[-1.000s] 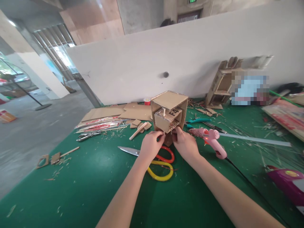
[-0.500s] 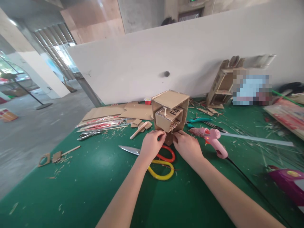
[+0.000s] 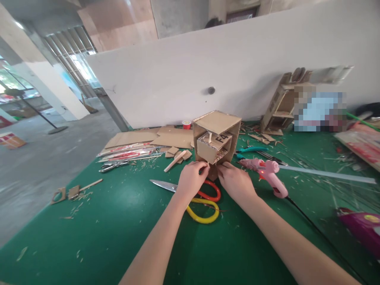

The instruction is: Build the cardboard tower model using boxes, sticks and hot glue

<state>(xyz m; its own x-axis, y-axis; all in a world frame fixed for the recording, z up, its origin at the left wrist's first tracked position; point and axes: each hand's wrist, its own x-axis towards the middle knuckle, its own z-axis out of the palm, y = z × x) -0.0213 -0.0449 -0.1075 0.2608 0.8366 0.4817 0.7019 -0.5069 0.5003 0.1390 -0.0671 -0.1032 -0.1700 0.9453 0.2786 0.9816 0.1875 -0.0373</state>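
A cardboard box model (image 3: 217, 122) stands upright in front of me, its open front showing a smaller drawer-like box (image 3: 207, 150) inside. At its lower front left, my left hand (image 3: 192, 176) is closed, thumb and forefinger pinched at a small pale bit that I cannot make out. My right hand (image 3: 236, 178) is closed at the lower front right corner, with its fingertips against the cardboard and partly hidden. Large scissors (image 3: 204, 211) with one red and one yellow handle lie beneath my left wrist, blades pointing left.
To the right lie a pink glue gun (image 3: 271, 176) with a black cord, teal-handled pliers (image 3: 252, 149) and a purple object (image 3: 360, 229). Cardboard sheets (image 3: 133, 139), wrapped sticks (image 3: 130, 152) and small scissors (image 3: 114, 166) lie left. A white panel (image 3: 166, 83) rises behind.
The whole view has shifted slightly, with things appearing a little further right. Both hands keep the same grip at the base of the cardboard model.
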